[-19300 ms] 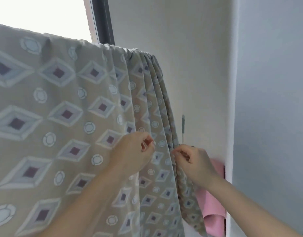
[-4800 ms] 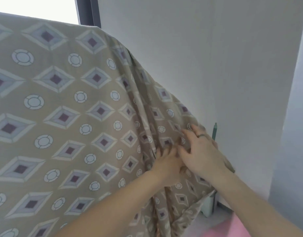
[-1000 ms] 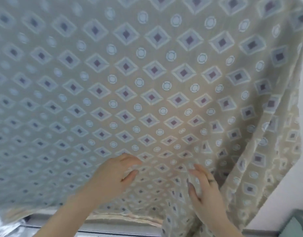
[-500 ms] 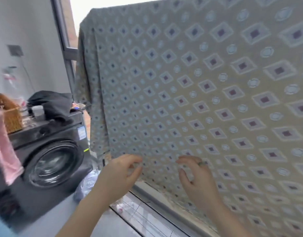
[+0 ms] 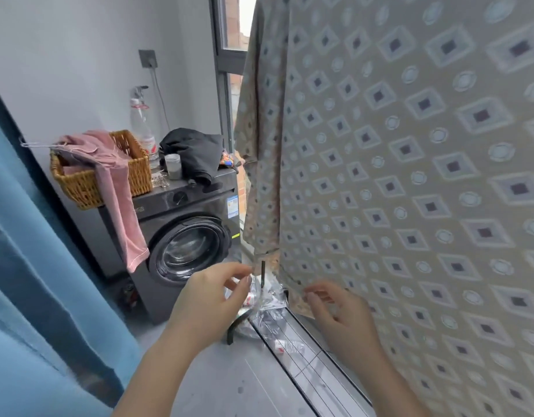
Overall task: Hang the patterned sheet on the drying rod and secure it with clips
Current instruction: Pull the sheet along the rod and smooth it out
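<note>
Beige patterned sheet (image 5: pixel 410 182) is hanging spread now; my left hand (image 5: pixel 210 299) is leaving it, fingers loose, empty; right hand (image 5: pixel 344 317) is touching the hem open-fingered, clips probably next.

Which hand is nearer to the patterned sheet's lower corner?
Right. The right hand is at the corner of the patterned sheet; the left hand is apart, to its left.

Sheet (image 5: pixel 410 176), three o'clock: thin printed cloth, matt. Curtain (image 5: pixel 34 266), eight o'clock: heavy blue cloth, soft nap. Basket (image 5: pixel 136 173), ten o'clock: rough woven wicker, with pink cloth (image 5: pixel 118 200) draped over it. Washer (image 5: pixel 199 203): dark satin casing, glossy glass door. Bottle (image 5: pixel 141 121): clear plastic. Bag (image 5: pixel 265 299), six o'clock: crinkled shiny film. Floor (image 5: pixel 229 386): smooth, grey, matt.
</note>
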